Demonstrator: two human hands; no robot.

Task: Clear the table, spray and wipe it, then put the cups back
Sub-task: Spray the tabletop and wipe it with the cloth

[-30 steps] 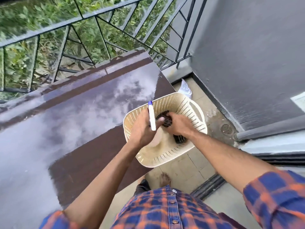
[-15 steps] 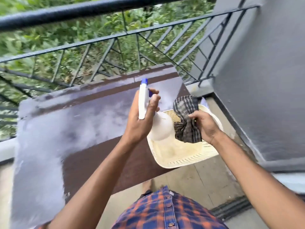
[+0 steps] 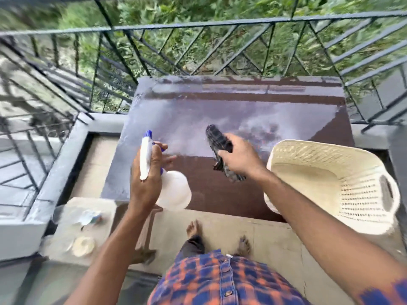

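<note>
A glossy dark brown table (image 3: 231, 106) stands against the balcony railing, its top bare. My left hand (image 3: 145, 179) grips a white spray bottle (image 3: 174, 192) with a blue nozzle, held above the table's near left edge. Over the table's middle, my right hand (image 3: 240, 159) clutches a dark checked cloth (image 3: 218, 142). A cream perforated basket (image 3: 343, 186) sits on the floor at the table's right corner. Blurred cups (image 3: 84, 243) rest on a white surface at lower left.
Black metal railing (image 3: 198, 27) closes the balcony behind and to the left of the table. A grey ledge (image 3: 59, 159) runs along the left. My bare feet (image 3: 193, 227) stand on the concrete floor just in front of the table.
The cloth came out of the basket in my right hand. Both hands swung left from the basket to above the table, and the view turned to face the table squarely.
</note>
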